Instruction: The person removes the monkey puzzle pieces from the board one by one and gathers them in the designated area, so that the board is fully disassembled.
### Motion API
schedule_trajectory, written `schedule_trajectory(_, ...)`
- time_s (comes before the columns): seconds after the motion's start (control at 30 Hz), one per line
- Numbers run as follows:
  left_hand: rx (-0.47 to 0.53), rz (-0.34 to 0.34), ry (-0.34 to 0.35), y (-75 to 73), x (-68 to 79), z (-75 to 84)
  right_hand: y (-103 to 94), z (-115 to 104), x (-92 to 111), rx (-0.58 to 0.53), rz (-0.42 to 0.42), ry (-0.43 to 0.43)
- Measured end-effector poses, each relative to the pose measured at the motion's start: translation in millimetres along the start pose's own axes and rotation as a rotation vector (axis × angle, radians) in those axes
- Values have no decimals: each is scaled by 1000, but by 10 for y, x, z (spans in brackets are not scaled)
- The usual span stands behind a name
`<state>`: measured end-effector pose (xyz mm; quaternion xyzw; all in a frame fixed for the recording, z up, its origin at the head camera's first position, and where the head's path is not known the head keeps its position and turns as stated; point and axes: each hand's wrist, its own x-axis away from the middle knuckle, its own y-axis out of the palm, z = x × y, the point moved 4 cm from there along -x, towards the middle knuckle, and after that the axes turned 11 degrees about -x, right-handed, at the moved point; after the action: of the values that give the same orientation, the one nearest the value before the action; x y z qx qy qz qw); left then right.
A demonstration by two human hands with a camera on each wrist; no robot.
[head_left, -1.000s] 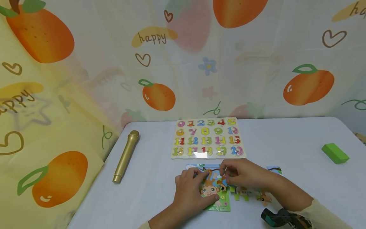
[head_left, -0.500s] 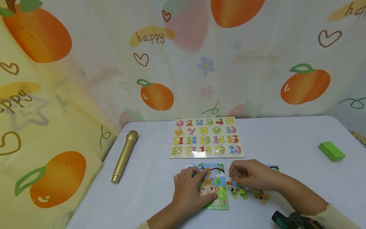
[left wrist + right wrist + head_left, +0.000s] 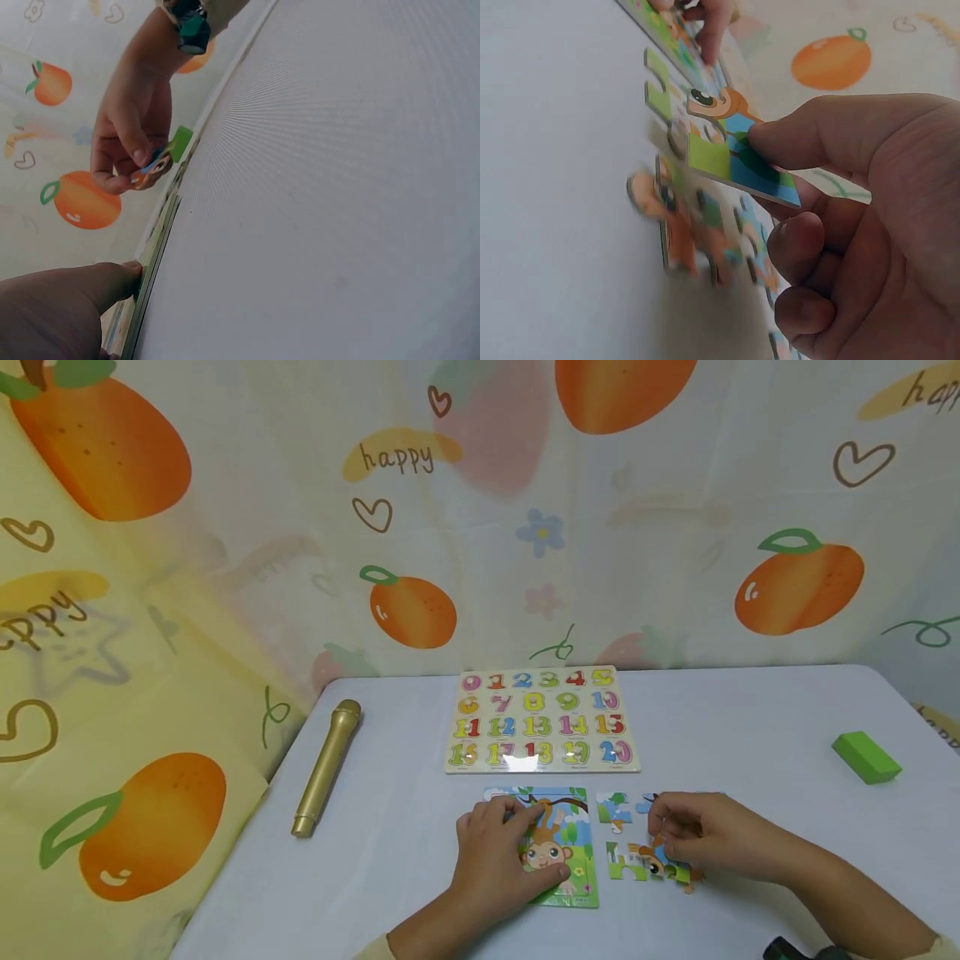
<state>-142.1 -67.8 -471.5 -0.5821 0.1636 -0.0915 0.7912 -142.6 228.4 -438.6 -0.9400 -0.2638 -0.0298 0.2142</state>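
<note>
My left hand [image 3: 491,860] lies spread over a small monkey picture board [image 3: 579,835], its thumb resting on the picture and covering the left part. To the right, my right hand [image 3: 727,839] pinches a jigsaw puzzle piece [image 3: 754,161] between thumb and fingers. Green, blue and orange-brown show on it, with part of an animal's eye. In the right wrist view it is held above several loose puzzle pieces [image 3: 686,232], which look blurred. Two of the loose pieces show beside the board in the head view: a blue-green piece [image 3: 613,808] and a green-and-white piece [image 3: 621,862].
A number board [image 3: 543,720] with rows of coloured numerals lies behind the picture board. A gold microphone [image 3: 327,768] lies at the left of the white table [image 3: 405,893], and a green block [image 3: 866,757] at the right. A fruit-patterned curtain [image 3: 487,568] hangs behind.
My right hand has moved right, away from the picture board, carrying the puzzle piece over the loose pieces and uncovering some of them. My left hand has stayed on the board.
</note>
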Motion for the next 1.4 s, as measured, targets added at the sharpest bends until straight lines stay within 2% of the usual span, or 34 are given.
schedule_trajectory(0.4, 8, 11, 10, -12, 11, 17, -171, 195, 285, 40, 61, -113)
schedule_trajectory(0.87, 8, -12, -6, -6, 6, 7, -386, 432, 515, 132, 77, -131)
schedule_trajectory(1.07, 2, -7, -3, -9, 17, 1, -380, 503, 548, 218, 178, -180)
schedule_trajectory(1.33, -12, 7, 14, -12, 15, 10, -362, 543, 601, 295, 308, -343)
schedule_trajectory(1.4, -14, 9, 17, -13, 15, 14, -358, 552, 614, 299, 329, -349)
